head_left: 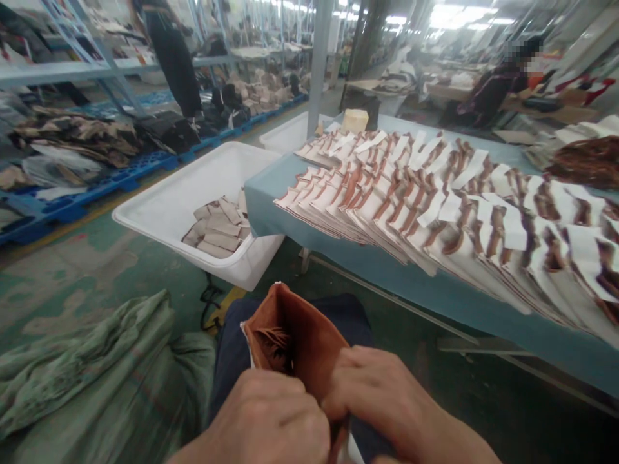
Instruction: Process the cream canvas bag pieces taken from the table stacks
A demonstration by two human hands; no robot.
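Between my hands is a sewn piece of brown leather-like material [316,328], pale on its outer side, with its mouth spread toward me. Some fringe-like brown strands show inside it. My left hand [271,415] grips the near left edge, fingers curled in a fist. On the right edge, my right hand [374,386] is closed with its thumb and fingers pinching the material. The two hands nearly touch, and the lowest part of the piece is hidden behind them. It is held low, above dark blue cloth [353,309].
To the right, a blue-covered table [271,187] bears overlapping rows of pale, brown-edged pieces [387,200]. A white tub [149,193] beside it holds flat beige pieces [220,225]. A green sack [130,380] lies left. Other people [171,58] are in the background.
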